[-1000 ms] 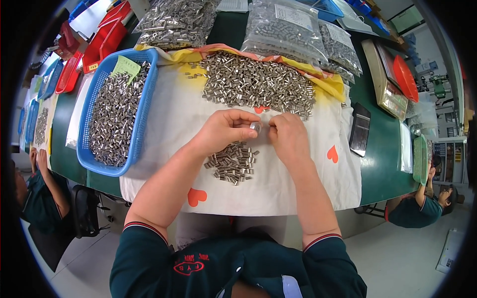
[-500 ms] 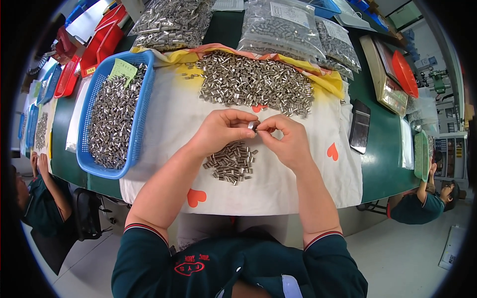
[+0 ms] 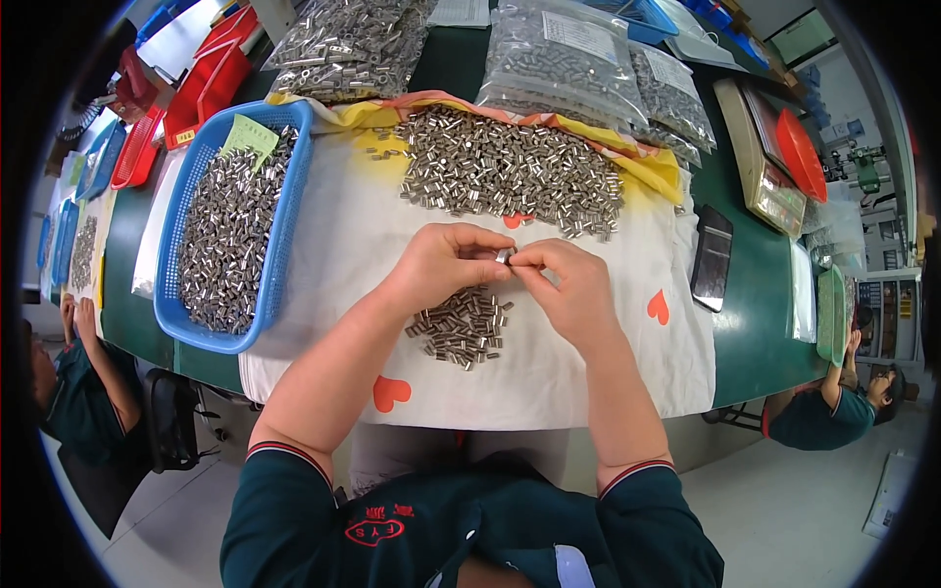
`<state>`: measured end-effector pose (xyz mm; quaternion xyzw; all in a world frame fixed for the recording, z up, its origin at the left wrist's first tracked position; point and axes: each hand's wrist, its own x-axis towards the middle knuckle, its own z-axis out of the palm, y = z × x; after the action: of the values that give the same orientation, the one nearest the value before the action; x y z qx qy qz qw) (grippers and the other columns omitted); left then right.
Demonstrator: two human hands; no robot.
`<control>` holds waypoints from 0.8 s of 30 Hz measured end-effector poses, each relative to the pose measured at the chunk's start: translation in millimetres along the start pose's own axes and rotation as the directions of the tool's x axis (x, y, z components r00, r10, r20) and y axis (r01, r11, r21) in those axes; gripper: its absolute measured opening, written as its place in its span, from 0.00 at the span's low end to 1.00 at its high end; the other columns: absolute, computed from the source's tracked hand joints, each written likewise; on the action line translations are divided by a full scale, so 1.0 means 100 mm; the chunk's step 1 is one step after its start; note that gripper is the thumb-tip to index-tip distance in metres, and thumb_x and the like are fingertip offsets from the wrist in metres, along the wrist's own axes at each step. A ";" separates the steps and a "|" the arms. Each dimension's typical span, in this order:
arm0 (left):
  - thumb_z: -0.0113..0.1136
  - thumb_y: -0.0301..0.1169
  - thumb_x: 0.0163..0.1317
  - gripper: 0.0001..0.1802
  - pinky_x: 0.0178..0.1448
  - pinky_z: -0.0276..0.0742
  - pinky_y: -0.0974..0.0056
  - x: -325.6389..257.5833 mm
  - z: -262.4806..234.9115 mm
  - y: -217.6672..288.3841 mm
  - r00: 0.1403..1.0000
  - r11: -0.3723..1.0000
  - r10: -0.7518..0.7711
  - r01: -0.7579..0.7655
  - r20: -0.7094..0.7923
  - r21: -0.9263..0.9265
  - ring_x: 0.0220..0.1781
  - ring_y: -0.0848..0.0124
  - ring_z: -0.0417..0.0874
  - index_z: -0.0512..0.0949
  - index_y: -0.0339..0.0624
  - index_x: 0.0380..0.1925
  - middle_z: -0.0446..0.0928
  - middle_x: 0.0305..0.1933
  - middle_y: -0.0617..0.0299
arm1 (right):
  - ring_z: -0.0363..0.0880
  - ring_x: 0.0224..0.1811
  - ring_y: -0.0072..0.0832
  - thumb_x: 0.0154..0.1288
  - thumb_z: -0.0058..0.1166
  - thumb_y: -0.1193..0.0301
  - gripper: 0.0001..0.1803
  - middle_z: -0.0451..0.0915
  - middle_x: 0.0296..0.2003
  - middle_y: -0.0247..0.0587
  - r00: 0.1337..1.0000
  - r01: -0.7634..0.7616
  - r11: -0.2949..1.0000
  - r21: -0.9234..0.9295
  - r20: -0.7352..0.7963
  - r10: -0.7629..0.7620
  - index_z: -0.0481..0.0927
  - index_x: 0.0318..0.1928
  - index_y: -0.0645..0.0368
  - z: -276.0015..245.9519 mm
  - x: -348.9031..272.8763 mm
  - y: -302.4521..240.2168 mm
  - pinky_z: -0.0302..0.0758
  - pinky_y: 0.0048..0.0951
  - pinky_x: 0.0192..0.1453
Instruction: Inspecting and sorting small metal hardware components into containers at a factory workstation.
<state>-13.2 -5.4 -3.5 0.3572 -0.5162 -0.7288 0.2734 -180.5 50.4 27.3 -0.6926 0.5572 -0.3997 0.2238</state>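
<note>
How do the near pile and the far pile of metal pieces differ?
Size: the near pile is small, the far pile far larger.
Shape: the near pile is a compact heap; the far pile a wide band.
Place: the near pile lies closer to the person than the far pile.
Shared: both are loose, shiny, short metal cylinders on the cloth.

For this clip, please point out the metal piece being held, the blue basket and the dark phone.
Held metal piece (image 3: 504,256): head view, on its shiny exposed side.
Blue basket (image 3: 282,225): head view, on its right wall.
Dark phone (image 3: 713,257): head view, mid-body.
</note>
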 end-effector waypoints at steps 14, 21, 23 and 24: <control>0.63 0.22 0.48 0.15 0.35 0.72 0.76 -0.01 0.02 0.05 0.989 0.994 -0.046 0.031 0.140 0.107 0.29 0.82 0.73 0.76 0.34 0.38 0.74 0.28 0.69 | 0.73 0.33 0.34 0.48 0.54 0.75 0.06 0.76 0.28 0.39 0.997 0.032 0.887 -0.461 -0.042 -0.057 0.78 0.30 0.59 0.17 0.22 0.45 0.69 0.32 0.39; 0.59 0.19 0.50 0.16 0.37 0.73 0.76 0.03 -0.02 0.01 0.997 0.995 0.001 0.006 0.074 -0.104 0.34 0.81 0.75 0.74 0.33 0.42 0.76 0.34 0.65 | 0.74 0.31 0.31 0.51 0.51 0.77 0.03 0.76 0.30 0.38 0.969 -0.247 0.965 -0.087 -0.017 0.246 0.76 0.29 0.61 0.07 0.10 0.21 0.71 0.29 0.35; 0.59 0.19 0.50 0.16 0.38 0.73 0.76 0.02 -0.01 0.01 0.999 0.993 0.002 0.003 0.047 -0.115 0.34 0.81 0.75 0.73 0.33 0.42 0.76 0.35 0.65 | 0.74 0.29 0.29 0.51 0.52 0.77 0.03 0.76 0.30 0.38 0.975 -0.219 0.975 0.043 0.050 0.217 0.76 0.29 0.61 -0.01 0.07 0.09 0.71 0.27 0.33; 0.59 0.19 0.50 0.17 0.38 0.73 0.76 0.02 -0.02 0.02 0.999 0.994 0.014 -0.010 0.038 -0.106 0.35 0.81 0.75 0.73 0.33 0.42 0.76 0.36 0.65 | 0.74 0.28 0.26 0.50 0.53 0.78 0.04 0.77 0.29 0.37 0.977 -0.198 0.965 0.174 0.108 0.181 0.77 0.30 0.62 -0.03 0.07 0.06 0.71 0.25 0.32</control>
<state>-12.6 -8.2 -2.3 0.3250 -0.4842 -0.7603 0.2861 -186.5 42.9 26.4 -0.6299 0.5709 -0.3941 0.3493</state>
